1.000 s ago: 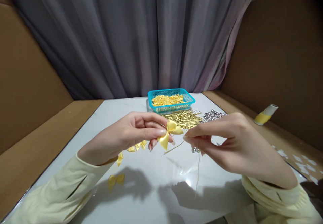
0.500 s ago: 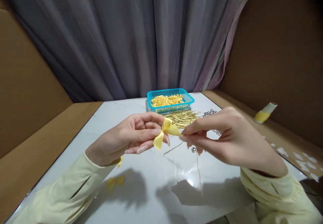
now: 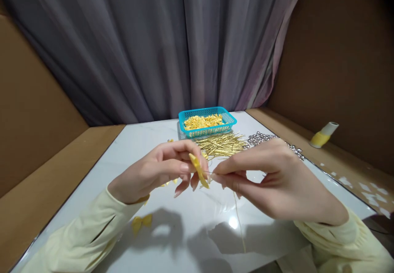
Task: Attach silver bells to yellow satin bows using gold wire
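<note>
My left hand point(image 3: 160, 170) pinches a small yellow ribbon bow point(image 3: 198, 170) between thumb and forefinger, above the white table point(image 3: 123, 150). The bow is turned edge-on toward me. My right hand point(image 3: 277, 178) is closed in a pinch right beside the bow, holding a thin gold pin whose tip meets the bow. A pale thread point(image 3: 240, 223) hangs down from the right hand to the table. Both wrists wear pale yellow sleeves.
A turquoise basket point(image 3: 207, 122) of yellow bows stands at the back of the table. In front of it lie a heap of gold pins point(image 3: 223, 143) and silver beads point(image 3: 267, 138). One loose yellow bow point(image 3: 141, 222) lies near my left sleeve. A yellow-and-white spool point(image 3: 323, 135) rests on the cardboard ledge at right.
The left hand has turned the bow from face-on to edge-on and lowered it slightly. The right hand's pinch has closed in against the bow.
</note>
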Available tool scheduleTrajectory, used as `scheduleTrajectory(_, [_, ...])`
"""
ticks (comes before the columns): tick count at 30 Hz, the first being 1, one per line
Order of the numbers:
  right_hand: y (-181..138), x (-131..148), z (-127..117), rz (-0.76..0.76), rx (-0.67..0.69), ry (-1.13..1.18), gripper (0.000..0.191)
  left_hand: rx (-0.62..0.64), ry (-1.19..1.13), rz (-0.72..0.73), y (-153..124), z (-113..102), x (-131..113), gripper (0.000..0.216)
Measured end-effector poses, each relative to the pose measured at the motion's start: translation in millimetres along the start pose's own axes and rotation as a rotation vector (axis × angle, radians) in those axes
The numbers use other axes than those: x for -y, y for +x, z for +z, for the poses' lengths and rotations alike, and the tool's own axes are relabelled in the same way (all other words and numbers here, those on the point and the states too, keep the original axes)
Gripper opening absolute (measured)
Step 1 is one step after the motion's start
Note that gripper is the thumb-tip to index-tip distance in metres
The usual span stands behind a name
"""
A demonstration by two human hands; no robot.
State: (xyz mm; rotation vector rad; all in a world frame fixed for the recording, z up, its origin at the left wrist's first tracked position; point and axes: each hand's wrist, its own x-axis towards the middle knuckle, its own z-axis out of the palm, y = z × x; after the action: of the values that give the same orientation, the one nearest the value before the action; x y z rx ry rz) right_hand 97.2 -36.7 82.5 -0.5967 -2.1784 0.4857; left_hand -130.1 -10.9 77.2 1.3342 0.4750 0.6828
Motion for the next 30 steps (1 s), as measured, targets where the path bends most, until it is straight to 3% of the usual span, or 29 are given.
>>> scheduleTrajectory(5, [1,-3,0,-0.06,-0.002,-0.013,0.021,0.071,-0.033,0.07,5,-5,4,0.012])
scheduleTrajectory(17, [-1,-6,-2,-0.042,0.035,0.027,0.021,0.079,0.024,0.123,11,-5,8,0.004])
scheduleTrajectory(30, [-1,-8,-3,-0.04,0.047,0.021,0.021,0.054,0.02,0.068,12,-5,7,0.008])
